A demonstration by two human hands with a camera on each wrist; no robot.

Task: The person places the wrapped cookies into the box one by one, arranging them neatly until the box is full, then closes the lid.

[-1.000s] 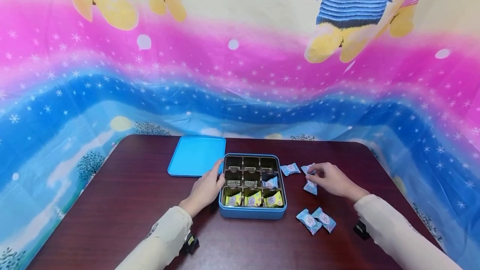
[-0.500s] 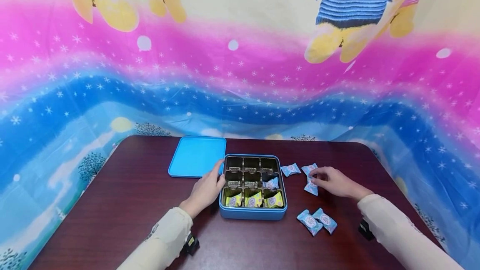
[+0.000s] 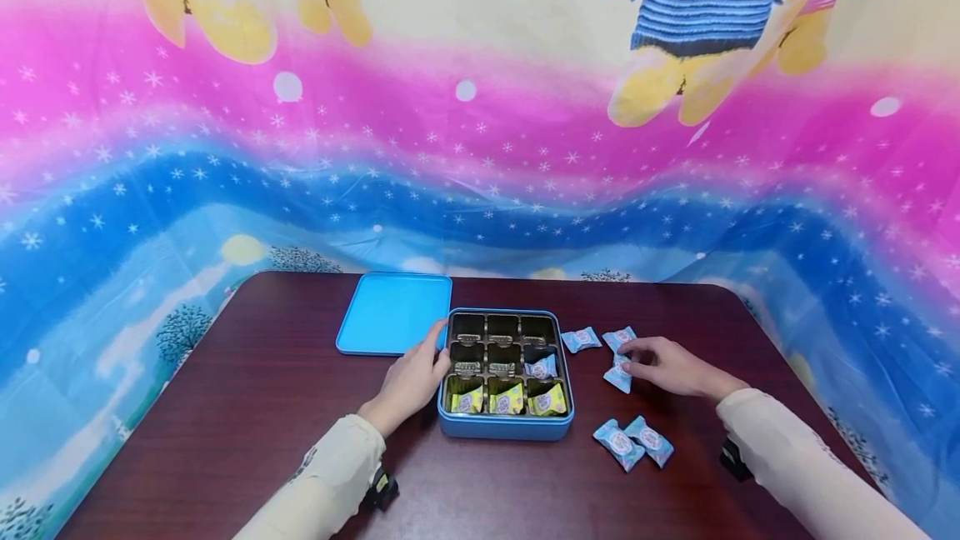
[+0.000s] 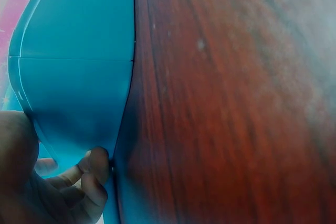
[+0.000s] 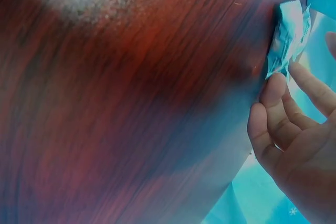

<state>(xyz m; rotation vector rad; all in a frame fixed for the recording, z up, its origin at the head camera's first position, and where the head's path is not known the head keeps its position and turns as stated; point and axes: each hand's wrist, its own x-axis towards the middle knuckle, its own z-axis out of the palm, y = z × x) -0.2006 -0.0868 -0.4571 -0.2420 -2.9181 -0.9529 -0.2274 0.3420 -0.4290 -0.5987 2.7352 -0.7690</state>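
1. The left hand (image 3: 408,377) reaches forward, resting against the left wall of the blue tin (image 3: 504,427); its fingers are loosely bent, clasping nothing.
2. The right hand (image 3: 669,367) hangs palm-down right of the tin, fingers loosely bent, thumb apart; its fingertips touch a blue packet (image 3: 617,378), apparently without pinching it.
3. That packet lies on the table (image 3: 525,490), just nearer than another packet (image 3: 617,337).

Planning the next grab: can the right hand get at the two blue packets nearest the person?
Likely yes: the right hand is just beyond the two blue packets, and only bare tabletop shows between them.
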